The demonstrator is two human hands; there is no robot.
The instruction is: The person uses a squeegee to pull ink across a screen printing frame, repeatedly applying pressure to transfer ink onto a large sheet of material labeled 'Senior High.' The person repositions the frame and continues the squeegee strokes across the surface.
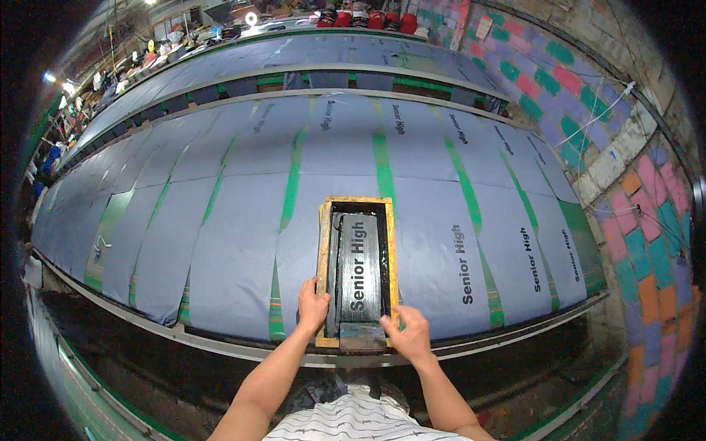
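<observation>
A screen-printing frame (391, 250) with yellow wooden rails lies on a grey-blue fabric panel at the table's near edge. Dark lettering shows through its mesh, and black ink lines the inner edges. My left hand (313, 305) is closed around the left rail near its lower end. At the lower right corner, my right hand (409, 334) has its fingers curled over the right rail, thumb on the inner side. Beside that thumb, a dark squeegee-like block (362, 336) lies across the frame's near end.
Rows of grey-blue fabric panels (232, 257) cover the long green table (292, 195); several to the right and at the back bear dark print. A second covered table (309, 51) stands behind. A painted block wall (647, 250) rises at the right.
</observation>
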